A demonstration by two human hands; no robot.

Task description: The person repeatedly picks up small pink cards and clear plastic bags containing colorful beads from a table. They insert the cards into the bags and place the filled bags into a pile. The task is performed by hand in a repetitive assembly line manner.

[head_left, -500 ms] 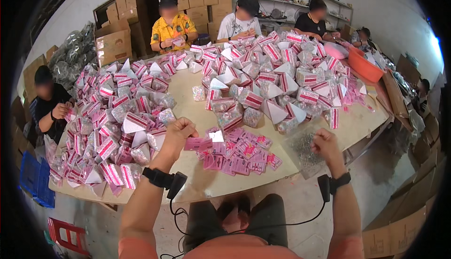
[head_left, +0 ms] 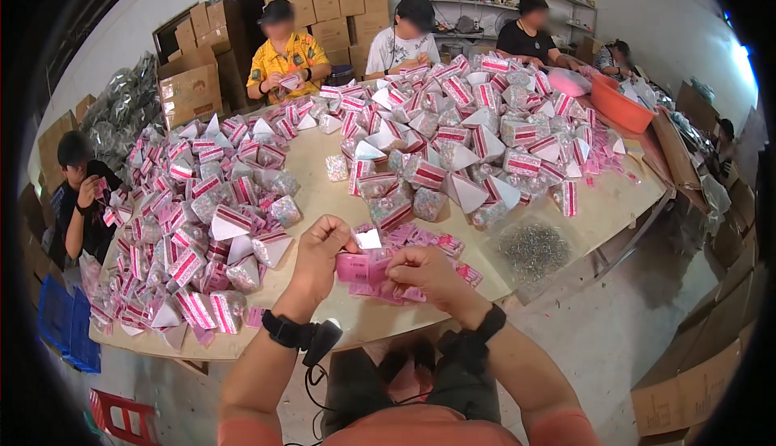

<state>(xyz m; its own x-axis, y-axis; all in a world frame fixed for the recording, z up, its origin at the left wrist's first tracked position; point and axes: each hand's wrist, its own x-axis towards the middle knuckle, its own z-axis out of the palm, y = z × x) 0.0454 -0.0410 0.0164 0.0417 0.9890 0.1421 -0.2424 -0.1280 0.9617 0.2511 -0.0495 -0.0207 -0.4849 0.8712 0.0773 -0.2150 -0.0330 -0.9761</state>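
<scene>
My left hand pinches a small pink printed card above the near part of the table. My right hand is closed, its fingertips pressed together at the card's right edge; anything small between them is too hidden to make out. Beneath both hands lies a loose pile of similar pink cards, partly covered by the hands. A white square piece shows just behind the held card. To the right, a clear plastic bag of small metal pieces lies flat near the table edge.
Heaps of clear packs with pink-striped labels cover the table's middle and left side. An orange basin sits at the far right. Several people work around the table. A blue crate and red stool stand at the lower left.
My right hand has moved left from the bag of metal pieces to the pink card. My left hand has shifted slightly right and down, still holding the card.
</scene>
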